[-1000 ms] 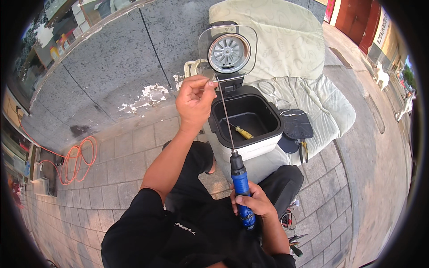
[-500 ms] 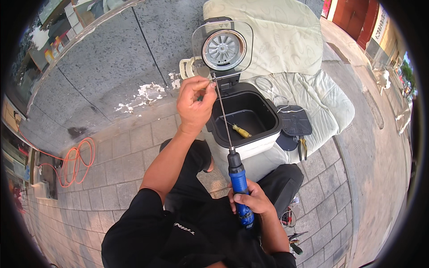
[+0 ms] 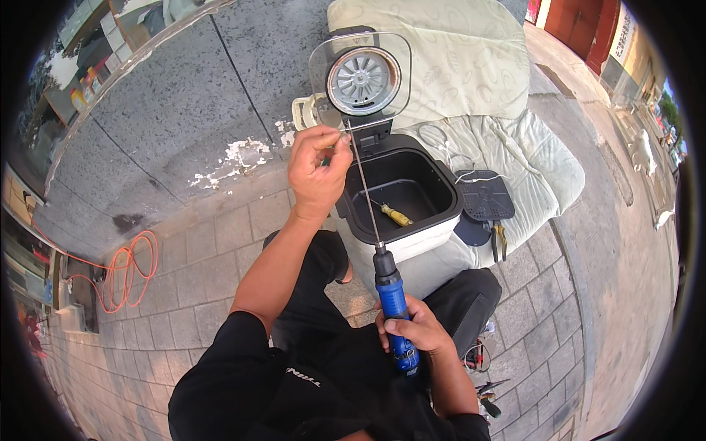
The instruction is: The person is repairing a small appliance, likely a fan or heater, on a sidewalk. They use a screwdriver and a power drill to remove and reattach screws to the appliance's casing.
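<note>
My right hand point(image 3: 414, 328) is wrapped round a blue and black electric screwdriver point(image 3: 394, 301), held upright near my lap. From it a long thin bit point(image 3: 365, 187) reaches up to the fingertips of my left hand point(image 3: 321, 167). Those fingers are pinched beside the bit's tip; anything between them is too small to make out. Just beyond stands a white appliance point(image 3: 412, 248) with a black square tub point(image 3: 423, 192). Its raised lid has a clear rounded panel and a round metal plate point(image 3: 363, 81). Inside the tub lies a yellow-handled screwdriver point(image 3: 397, 214).
The appliance rests on a pale cushioned seat point(image 3: 548, 165). Right of it lie a dark perforated plate point(image 3: 485, 198) and pliers point(image 3: 499, 241). More tools point(image 3: 487, 400) are on the paving by my right leg. A grey wall point(image 3: 184, 88) and a coiled orange hose point(image 3: 132, 272) are at left.
The view has shifted slightly. Both hands and the electric screwdriver keep nearly the same pose, with the bit's tip still at my left fingertips.
</note>
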`<state>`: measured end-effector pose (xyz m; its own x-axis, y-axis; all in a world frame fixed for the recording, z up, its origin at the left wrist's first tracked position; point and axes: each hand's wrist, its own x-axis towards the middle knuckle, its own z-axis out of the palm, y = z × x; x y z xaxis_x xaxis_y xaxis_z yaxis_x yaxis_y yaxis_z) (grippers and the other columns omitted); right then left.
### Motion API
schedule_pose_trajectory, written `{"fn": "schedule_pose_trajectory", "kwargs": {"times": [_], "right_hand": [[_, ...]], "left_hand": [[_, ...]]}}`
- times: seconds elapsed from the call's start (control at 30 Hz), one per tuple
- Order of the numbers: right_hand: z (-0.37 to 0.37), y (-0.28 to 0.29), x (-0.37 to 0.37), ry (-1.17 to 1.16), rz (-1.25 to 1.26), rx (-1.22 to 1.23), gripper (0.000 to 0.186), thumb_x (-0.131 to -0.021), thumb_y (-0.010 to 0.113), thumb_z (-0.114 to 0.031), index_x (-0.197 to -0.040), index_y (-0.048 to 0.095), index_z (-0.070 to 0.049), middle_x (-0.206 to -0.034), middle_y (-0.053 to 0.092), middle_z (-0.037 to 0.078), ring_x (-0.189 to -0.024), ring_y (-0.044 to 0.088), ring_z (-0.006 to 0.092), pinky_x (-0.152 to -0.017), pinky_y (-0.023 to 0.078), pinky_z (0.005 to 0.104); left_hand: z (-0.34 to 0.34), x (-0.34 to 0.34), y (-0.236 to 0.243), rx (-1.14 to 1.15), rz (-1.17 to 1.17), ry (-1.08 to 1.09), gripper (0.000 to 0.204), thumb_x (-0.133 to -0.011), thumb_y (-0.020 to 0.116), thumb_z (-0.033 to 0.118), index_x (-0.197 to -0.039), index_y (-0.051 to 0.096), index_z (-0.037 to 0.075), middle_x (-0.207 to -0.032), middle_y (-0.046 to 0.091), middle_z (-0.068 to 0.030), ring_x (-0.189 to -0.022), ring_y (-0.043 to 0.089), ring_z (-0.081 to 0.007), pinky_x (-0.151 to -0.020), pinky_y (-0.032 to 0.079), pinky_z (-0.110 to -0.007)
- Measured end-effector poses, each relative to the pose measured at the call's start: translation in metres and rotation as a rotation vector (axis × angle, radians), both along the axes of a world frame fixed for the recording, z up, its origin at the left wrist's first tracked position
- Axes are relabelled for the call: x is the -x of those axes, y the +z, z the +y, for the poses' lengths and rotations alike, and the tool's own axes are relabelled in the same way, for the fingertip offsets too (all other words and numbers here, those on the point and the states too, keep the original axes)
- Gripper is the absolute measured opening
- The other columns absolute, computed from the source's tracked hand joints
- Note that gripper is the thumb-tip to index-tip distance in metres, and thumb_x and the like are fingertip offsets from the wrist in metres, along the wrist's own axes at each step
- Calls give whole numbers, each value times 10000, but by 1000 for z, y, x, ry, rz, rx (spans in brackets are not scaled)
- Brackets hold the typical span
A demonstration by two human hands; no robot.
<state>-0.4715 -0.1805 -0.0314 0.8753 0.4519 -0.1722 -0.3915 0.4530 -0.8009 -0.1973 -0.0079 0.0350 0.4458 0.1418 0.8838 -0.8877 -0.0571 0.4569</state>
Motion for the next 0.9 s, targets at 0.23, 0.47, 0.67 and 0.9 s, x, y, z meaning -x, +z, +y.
{"fn": "schedule_pose_trajectory", "kwargs": {"times": [0.23,0.47,0.67,0.9], "right_hand": [[0,0,-1,3,-6,-2,412,-962,729,-132,-1327,571,-23,-910,663,72,-730,690,195,-678,571,337],[-1,2,-2,22,1,-51,403,-953,724,-143,-1305,568,-24,-898,655,86,-727,685,202,-671,569,340],[-5,3,-2,44,55,-181,410,-947,727,-147,-1304,571,-23,-895,651,81,-729,684,197,-672,567,341],[0,2,-13,-64,-77,152,398,-953,737,-122,-1304,584,-15,-921,662,75,-740,699,200,-682,583,347]], "left_hand": [[2,-2,1,-102,-75,104,238,-863,772,-117,-1056,679,-12,-1120,679,-131,-887,712,-155,-689,611,-267],[15,-6,10,-317,-297,221,229,-825,805,-102,-999,699,2,-1078,712,-112,-864,731,-208,-705,606,-292],[25,-9,20,-453,-395,231,261,-780,815,-101,-986,704,17,-1062,735,-95,-880,744,-255,-728,616,-326],[25,-16,30,-454,-355,163,257,-789,797,-107,-990,692,14,-1066,741,-106,-900,747,-271,-771,617,-347]]}}
